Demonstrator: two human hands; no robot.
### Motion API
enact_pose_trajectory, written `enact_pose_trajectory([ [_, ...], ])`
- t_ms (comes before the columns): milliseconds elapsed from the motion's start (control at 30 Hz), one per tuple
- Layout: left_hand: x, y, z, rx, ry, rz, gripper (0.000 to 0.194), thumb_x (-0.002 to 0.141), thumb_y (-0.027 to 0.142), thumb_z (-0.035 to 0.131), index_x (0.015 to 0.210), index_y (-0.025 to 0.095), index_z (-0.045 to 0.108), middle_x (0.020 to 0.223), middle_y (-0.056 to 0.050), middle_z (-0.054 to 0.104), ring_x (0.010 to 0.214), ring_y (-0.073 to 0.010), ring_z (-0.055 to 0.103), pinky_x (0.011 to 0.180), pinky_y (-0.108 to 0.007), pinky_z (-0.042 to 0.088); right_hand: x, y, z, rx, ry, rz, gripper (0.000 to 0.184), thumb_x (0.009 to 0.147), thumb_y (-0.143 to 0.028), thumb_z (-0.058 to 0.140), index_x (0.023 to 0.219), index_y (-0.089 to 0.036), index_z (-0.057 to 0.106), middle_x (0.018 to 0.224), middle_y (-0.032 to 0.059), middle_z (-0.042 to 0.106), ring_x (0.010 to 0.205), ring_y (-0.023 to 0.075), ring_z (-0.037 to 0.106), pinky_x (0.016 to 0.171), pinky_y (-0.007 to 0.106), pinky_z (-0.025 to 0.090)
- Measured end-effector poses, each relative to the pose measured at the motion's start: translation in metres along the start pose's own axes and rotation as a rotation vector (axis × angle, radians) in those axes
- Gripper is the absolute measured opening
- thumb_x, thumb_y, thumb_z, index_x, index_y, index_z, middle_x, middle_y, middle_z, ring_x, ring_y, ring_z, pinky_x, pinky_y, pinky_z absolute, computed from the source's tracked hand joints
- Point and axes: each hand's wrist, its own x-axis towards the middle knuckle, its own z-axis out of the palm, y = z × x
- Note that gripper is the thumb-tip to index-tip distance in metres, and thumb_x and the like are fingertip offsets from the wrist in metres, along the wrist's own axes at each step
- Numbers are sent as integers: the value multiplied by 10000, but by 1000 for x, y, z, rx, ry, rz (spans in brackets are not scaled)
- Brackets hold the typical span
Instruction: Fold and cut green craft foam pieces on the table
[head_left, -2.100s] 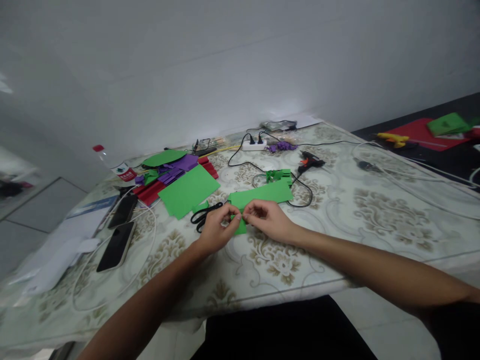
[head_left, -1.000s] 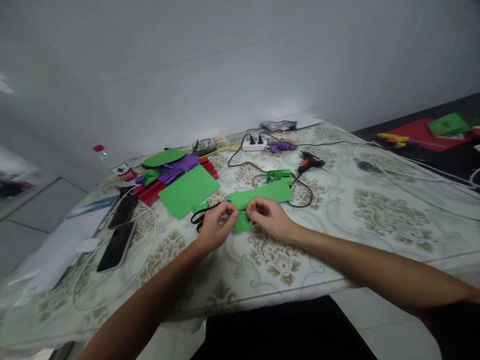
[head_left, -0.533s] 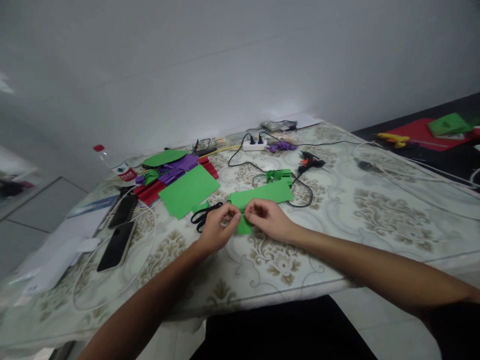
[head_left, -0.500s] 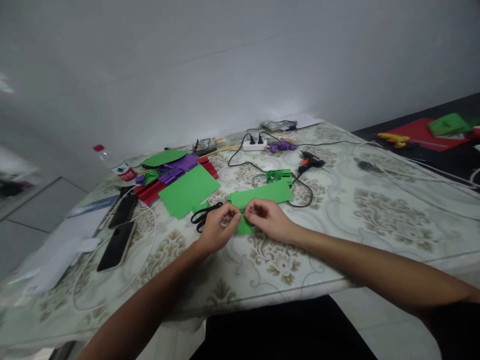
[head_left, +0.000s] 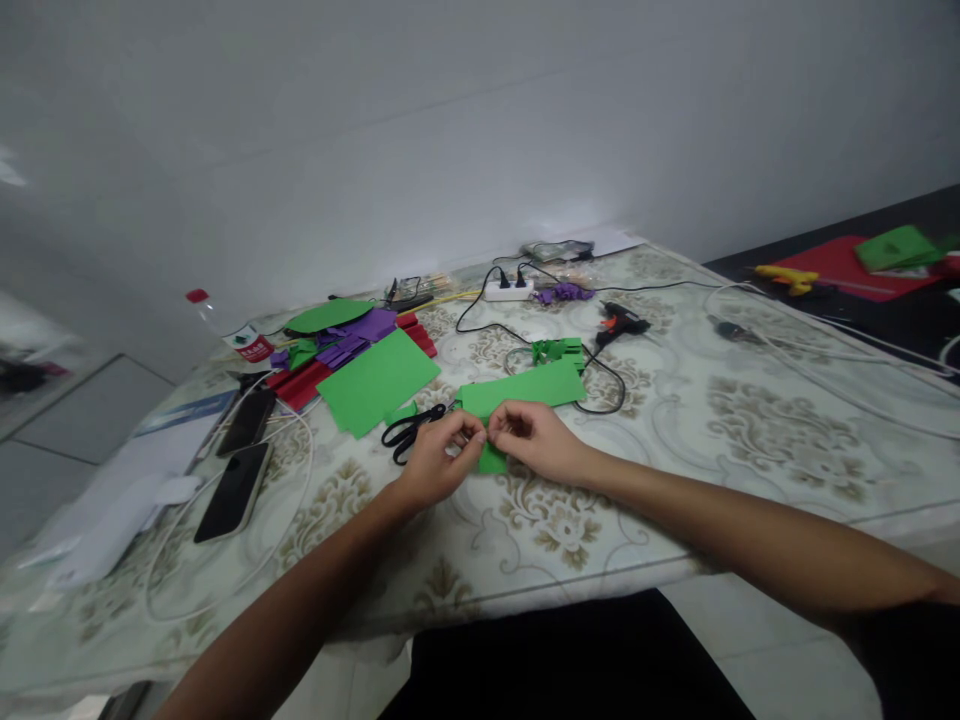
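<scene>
The small green paper piece (head_left: 493,462) is between the 2 hands, near the front of the floral tablecloth (head_left: 637,540), its lower part showing below the fingers. The left hand (head_left: 441,458) and right hand (head_left: 541,440) have thumb and forefinger pinched together, seemingly clamped on its upper edge; how much paper is caught, and whether it is folded there, cannot be told.

The step in hand looks like fine fingertip shaping along that edge. The next move calls for light, even pressure from both pinches, as a hard pull could tear or crease a piece this small.

Just beyond the fingers lies a long green paper strip (head_left: 523,388), with black-handled scissors (head_left: 406,434) beside the left hand. Farther out are larger green sheets (head_left: 379,382), fringed green paper (head_left: 557,350), a black hot-glue gun (head_left: 622,323) and, at the back, a white power strip (head_left: 509,291) with 2 plugs in it.
</scene>
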Motion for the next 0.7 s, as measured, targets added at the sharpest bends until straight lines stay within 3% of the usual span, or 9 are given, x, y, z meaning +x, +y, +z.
enact_pose_trajectory([
  [700,1,-4,-1,-37,-6,-63,113,911,218,543,827,171,603,664,28,576,581,-96,530,571,-199,405,1,0,-2,-40,10,-11,78,746,-232,596,756,-160,621,655,-22,560,591,106,473,565,230,380],
])
